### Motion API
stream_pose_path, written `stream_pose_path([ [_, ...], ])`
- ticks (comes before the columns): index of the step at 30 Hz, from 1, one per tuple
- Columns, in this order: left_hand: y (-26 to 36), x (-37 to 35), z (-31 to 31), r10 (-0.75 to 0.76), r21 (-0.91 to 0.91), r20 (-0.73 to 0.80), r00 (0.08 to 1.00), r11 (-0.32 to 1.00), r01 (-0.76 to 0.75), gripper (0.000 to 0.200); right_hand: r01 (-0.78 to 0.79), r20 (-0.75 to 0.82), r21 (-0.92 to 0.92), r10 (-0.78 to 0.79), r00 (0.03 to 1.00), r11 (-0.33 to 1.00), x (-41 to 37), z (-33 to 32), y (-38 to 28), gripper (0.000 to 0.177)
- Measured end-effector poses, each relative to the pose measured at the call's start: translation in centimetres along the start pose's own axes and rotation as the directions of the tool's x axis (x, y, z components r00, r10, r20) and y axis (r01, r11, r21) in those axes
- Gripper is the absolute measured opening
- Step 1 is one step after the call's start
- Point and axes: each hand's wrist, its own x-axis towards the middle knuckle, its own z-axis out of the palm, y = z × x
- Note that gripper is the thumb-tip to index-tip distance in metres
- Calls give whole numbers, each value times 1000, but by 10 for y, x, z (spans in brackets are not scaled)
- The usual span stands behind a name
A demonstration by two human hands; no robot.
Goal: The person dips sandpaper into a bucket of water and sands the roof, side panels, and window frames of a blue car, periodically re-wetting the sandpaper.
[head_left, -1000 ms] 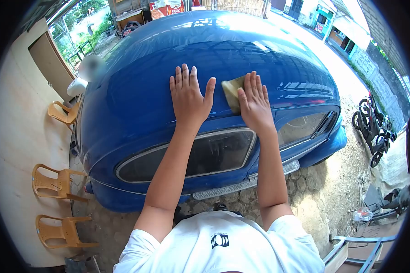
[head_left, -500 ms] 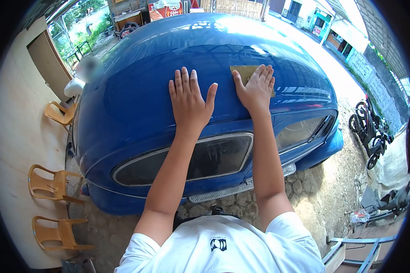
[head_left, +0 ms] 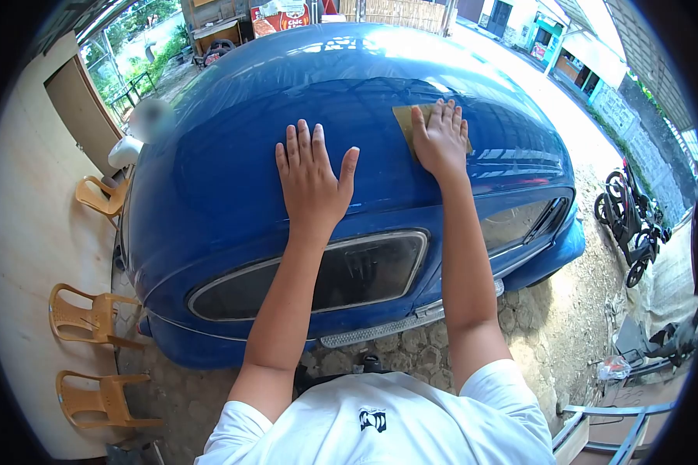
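Note:
Under me is the rounded roof of a blue car (head_left: pixel 225 147). My left hand (head_left: pixel 312 182) lies flat on the roof above the rear side window (head_left: pixel 364 271), fingers spread, holding nothing. Farther right, my right hand (head_left: pixel 440 139) is stretched out flat over a tan sheet that looks like sandpaper (head_left: pixel 403 120), pressing it on the roof. The palm and fingers cover much of the sheet; its left part and a bit of its right edge show. The sheet's underside is hidden.
Yellow plastic chairs (head_left: pixel 85 314) stand along the wall on the left. A person with a blurred head (head_left: pixel 152 118) is beyond the car's left end. Motorcycles (head_left: pixel 628 217) are parked at the right. A metal frame (head_left: pixel 620 426) lies at the lower right.
My right hand has slid a little to the right and up, and the tan sheet has turned and shifted slightly with it. My left hand has moved slightly left and down on the roof.

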Motion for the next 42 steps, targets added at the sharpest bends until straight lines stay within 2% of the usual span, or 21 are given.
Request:
stream_pose_path([
  [1, 0, 0, -1, 6, 3, -7, 1000, 1000, -6, 82, -32, -23, -72, 30, 999, 997, 10, 5, -8, 95],
  [4, 0, 1, 0, 12, -8, -4, 1000, 1000, -12, 82, 92, 9, -106, -92, 996, 990, 13, 12, -45, 93],
  [7, -2, 0, 0, 32, -12, -10, 999, 999, -32, 82, 316, -17, -40, -317, 948, 948, -29, 16, -60, 95],
  [10, -2, 0, -2, 30, 1, -2, 1000, 1000, -30, 82, 331, -13, 6, -331, 944, 944, -64, -6, -42, 99],
  [14, 1, 1, -3, 19, 51, 22, 1000, 999, -20, 84, 115, -23, -52, -116, 993, 992, -33, -7, -7, 103],
  [17, 3, 0, -3, 14, 47, 14, 1000, 999, -15, 87, 19, 74, -196, -5, 997, 980, 10, -12, -31, 102],
  [20, 3, 0, -3, 5, 45, 13, 1000, 999, -6, 88, 52, 120, -169, -31, 992, 984, 35, 2, -52, 96],
  [24, 4, 1, -3, -1, 44, 16, 1000, 999, 0, 88, 254, 45, -75, -251, 967, 964, 1, 13, -51, 81],
  [27, 5, 1, -3, -3, 23, 9, 1000, 1000, 3, 88, 349, 32, -53, -348, 937, 935, -55, -9, -46, 78],
  [30, 5, 1, -3, -5, 36, 21, 1000, 999, 4, 89, 269, -9, -36, -269, 963, 963, -64, -15, -21, 77],
  [33, 5, 1, -2, 5, 57, 13, 1000, 998, -6, 90, 112, -42, -54, -114, 993, 992, -20, -4, -11, 74],
  [35, 6, 0, -3, 5, 63, 25, 1000, 998, -6, 89, 21, -6, -100, -21, 1000, 995, 18, 3, -22, 72],
  [38, 3, 0, 1, 0, 52, 10, 1000, 999, -1, 85, 49, 60, -127, -41, 997, 991, 50, 20, -55, 68],
  [41, -2, 2, 4, 32, 37, -45, 998, 999, -30, 78, 369, 144, -21, -363, 921, 929, 16, 22, -89, 65],
  [42, -5, 3, 3, 50, 34, -66, 997, 998, -48, 75, 391, 165, -7, -385, 908, 920, 12, 17, -86, 65],
])
